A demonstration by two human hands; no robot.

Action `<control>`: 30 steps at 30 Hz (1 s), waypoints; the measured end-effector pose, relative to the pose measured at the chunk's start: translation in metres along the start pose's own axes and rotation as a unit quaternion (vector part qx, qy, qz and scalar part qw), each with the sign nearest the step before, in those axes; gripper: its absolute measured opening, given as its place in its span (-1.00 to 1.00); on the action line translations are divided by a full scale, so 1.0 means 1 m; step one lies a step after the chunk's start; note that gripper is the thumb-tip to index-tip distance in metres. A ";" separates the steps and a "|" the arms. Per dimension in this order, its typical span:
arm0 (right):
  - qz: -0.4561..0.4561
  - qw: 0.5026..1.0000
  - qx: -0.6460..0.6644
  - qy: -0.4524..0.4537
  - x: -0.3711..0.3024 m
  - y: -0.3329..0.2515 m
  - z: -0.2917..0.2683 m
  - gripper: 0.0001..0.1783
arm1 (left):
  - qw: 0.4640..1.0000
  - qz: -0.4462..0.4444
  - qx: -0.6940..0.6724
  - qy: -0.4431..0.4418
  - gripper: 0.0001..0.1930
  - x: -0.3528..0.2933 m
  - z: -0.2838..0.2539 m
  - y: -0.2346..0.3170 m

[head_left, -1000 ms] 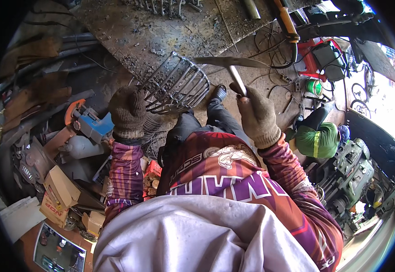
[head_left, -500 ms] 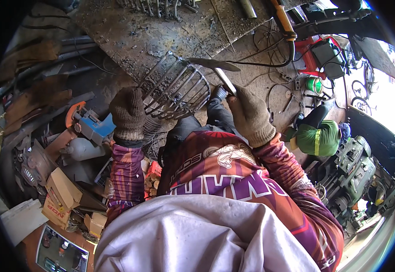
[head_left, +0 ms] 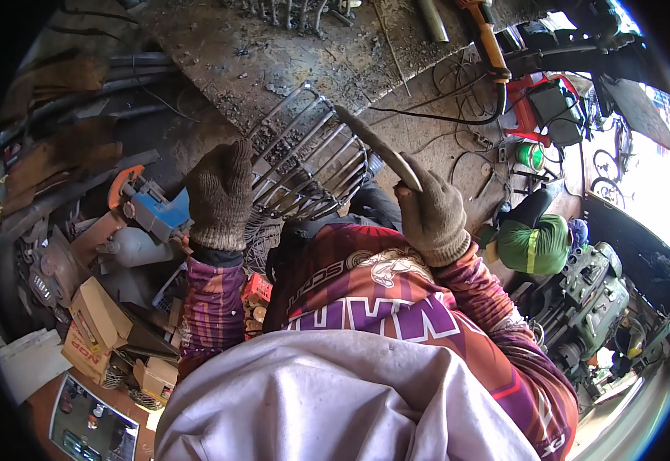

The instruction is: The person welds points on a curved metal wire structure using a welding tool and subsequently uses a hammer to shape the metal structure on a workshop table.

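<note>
My left hand (head_left: pixel 221 192), in a brown knitted glove, is closed on the left side of a round cage (head_left: pixel 304 157) welded from metal rods. The cage is tilted in front of my body, near the corner of the metal table. My right hand (head_left: pixel 433 211), gloved the same way, grips a chipping hammer (head_left: pixel 376 144). The hammer's long dark head slants across the upper right side of the cage; its handle is mostly hidden by the head and my glove. I cannot tell whether the hammer touches the rods.
Ahead is a debris-covered metal table (head_left: pixel 235 69) with an orange-handled tool (head_left: pixel 489 38) and its cable. A blue machine (head_left: pixel 158 215) and cardboard boxes (head_left: pixel 97 326) lie left. A person in green (head_left: pixel 533 244) crouches right, beside a large machine (head_left: pixel 596 300). Cables cross the floor.
The hammer has turned in my right hand, its head swinging from nearly level to a steep slant. The cage has tilted a little. My left hand stays on its side.
</note>
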State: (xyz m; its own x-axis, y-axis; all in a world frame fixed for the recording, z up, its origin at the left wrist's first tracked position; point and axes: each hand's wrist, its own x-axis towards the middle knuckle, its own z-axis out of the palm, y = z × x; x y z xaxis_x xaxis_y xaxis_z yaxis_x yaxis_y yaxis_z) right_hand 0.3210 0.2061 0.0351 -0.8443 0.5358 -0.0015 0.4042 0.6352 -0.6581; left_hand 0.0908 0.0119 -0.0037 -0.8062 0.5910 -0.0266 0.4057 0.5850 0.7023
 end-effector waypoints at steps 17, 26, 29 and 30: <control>0.008 0.994 -0.106 -0.003 0.000 -0.007 0.008 -0.55 | 0.999 -0.052 0.003 -0.011 -0.50 -0.001 -0.012 0.025; 0.042 0.997 -0.041 0.042 -0.001 -0.005 0.014 -0.61 | 0.998 -0.054 -0.041 0.016 -0.55 -0.003 -0.003 0.012; 0.102 0.992 0.031 0.061 -0.004 0.000 0.008 -0.66 | 0.999 -0.041 -0.034 0.009 -0.57 -0.006 0.006 -0.004; 0.085 0.992 0.067 0.071 -0.006 0.008 0.008 -0.64 | 0.999 -0.011 -0.052 0.000 -0.58 -0.011 0.013 -0.022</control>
State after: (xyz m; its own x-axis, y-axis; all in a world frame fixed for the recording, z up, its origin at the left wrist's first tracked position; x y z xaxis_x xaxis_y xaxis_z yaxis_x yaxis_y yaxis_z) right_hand 0.3265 0.2040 0.0239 -0.7054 0.7085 -0.0212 0.4783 0.4536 -0.7520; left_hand 0.0961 -0.0002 -0.0281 -0.8146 0.5784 -0.0437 0.3406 0.5378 0.7712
